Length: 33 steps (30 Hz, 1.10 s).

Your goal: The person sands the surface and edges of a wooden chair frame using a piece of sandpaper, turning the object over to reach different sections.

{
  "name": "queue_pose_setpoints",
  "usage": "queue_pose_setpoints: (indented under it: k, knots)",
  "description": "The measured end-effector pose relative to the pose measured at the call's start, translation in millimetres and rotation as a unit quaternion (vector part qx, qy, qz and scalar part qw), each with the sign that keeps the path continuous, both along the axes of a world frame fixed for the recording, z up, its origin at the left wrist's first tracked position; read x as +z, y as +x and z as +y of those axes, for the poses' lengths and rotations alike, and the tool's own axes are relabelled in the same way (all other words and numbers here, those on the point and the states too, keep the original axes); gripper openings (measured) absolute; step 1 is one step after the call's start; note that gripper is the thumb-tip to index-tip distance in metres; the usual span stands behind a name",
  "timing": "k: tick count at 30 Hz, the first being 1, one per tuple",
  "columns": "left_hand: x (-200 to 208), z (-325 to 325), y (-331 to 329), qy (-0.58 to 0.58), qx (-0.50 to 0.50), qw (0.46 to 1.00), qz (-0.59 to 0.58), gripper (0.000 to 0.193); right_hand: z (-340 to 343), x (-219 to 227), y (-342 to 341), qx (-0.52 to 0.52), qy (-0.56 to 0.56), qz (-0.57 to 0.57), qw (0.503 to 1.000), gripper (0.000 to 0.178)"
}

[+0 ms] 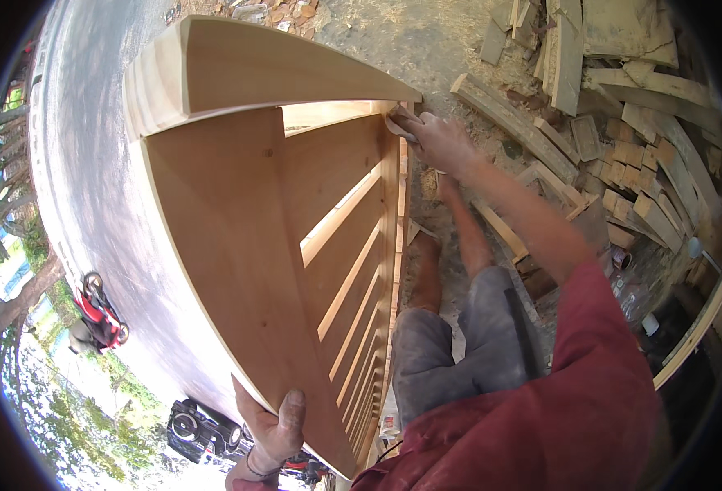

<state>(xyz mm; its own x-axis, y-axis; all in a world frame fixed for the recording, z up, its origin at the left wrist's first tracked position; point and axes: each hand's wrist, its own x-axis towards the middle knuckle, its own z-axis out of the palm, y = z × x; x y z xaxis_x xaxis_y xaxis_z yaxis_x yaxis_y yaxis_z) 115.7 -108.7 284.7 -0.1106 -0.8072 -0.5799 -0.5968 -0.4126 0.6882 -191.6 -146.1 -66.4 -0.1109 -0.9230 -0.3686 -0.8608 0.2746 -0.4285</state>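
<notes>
A large slatted wooden frame (pixel 230 213) of pale, smooth boards stands in front of me, with a wide side board and a row of slats running away from it. My left hand (pixel 275 425) grips the near lower edge of the wide board, thumb on its face and fingers behind. At the far inner corner, below the curved top board (pixel 287 69), my right hand (pixel 443 143) presses a small folded sheet that looks like sandpaper (pixel 399 126) against the wood. Its fingertips are partly hidden by the sheet.
Wood offcuts (pixel 635 176) and long planks (pixel 515 127) lie heaped on the dusty ground to the right. My bare legs and grey shorts (pixel 467 344) are beside the frame. A paved road (pixel 99 164) runs along the left, with a red motorcycle (pixel 99 311) and a black vehicle (pixel 197 430).
</notes>
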Motion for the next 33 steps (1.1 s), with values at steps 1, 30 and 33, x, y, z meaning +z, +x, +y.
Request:
queue_pose_setpoints:
  k: [1, 30, 33]
  knots:
    - [-1, 1, 0, -0.007, 0.003, 1.0, 0.002, 0.069, 3, 0, 6, 0.001, -0.016, -0.01, 1.0, 0.048]
    - [2, -6, 9, 0.063, -0.032, 0.997, 0.014, 0.089, -18, 46, -1, 0.165, 0.105, 0.039, 0.98, 0.047]
    - [3, -7, 4, 0.075, -0.001, 0.997, 0.023, 0.09, -38, 44, -13, 0.116, 0.056, 0.035, 0.991, 0.047]
